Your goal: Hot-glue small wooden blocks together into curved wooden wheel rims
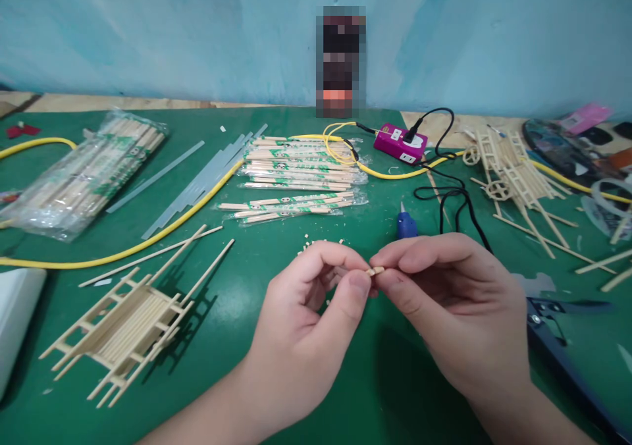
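Observation:
My left hand [306,320] and my right hand [454,307] meet above the green table [237,340], fingertips pinched together on one tiny piece of wooden stick [375,271]. Both hands are closed in a pinch. Just beyond them lie several small cut stick bits [316,242] on the table. A blue glue gun [405,223] lies behind my right hand, its black cord running back. To the left sits a stick-built cart frame [123,323].
Wrapped chopsticks [301,172] lie in a pile at centre back, a bagged bundle [81,175] at left. A yellow cable [148,237] crosses the table. A pink power strip [399,143] sits at back. Stick ladders and wheels [513,168] lie right; dark cutters [557,340] by my right wrist.

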`<state>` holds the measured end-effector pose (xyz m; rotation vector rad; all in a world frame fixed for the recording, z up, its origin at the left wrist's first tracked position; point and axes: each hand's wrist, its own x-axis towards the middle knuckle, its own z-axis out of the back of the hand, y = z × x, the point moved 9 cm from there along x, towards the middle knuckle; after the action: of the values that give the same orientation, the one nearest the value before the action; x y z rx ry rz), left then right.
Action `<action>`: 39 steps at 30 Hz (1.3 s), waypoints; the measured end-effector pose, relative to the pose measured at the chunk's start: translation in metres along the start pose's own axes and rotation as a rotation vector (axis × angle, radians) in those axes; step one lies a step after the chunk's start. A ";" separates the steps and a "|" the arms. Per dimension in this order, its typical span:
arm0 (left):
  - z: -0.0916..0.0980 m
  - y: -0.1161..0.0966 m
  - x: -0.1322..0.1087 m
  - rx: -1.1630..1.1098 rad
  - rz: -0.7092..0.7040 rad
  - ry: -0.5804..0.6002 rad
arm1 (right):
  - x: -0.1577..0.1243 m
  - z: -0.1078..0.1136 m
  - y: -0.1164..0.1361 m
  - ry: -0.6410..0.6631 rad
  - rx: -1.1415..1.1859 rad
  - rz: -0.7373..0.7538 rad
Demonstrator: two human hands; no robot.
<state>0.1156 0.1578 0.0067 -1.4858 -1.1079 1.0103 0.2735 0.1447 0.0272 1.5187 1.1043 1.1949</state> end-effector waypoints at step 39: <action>-0.001 -0.003 0.002 0.061 -0.004 0.029 | -0.002 0.000 0.014 0.000 -0.192 0.108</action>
<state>0.1168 0.1593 0.0102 -1.4447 -1.0506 1.0083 0.2748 0.1399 0.0405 1.4444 0.8901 1.3345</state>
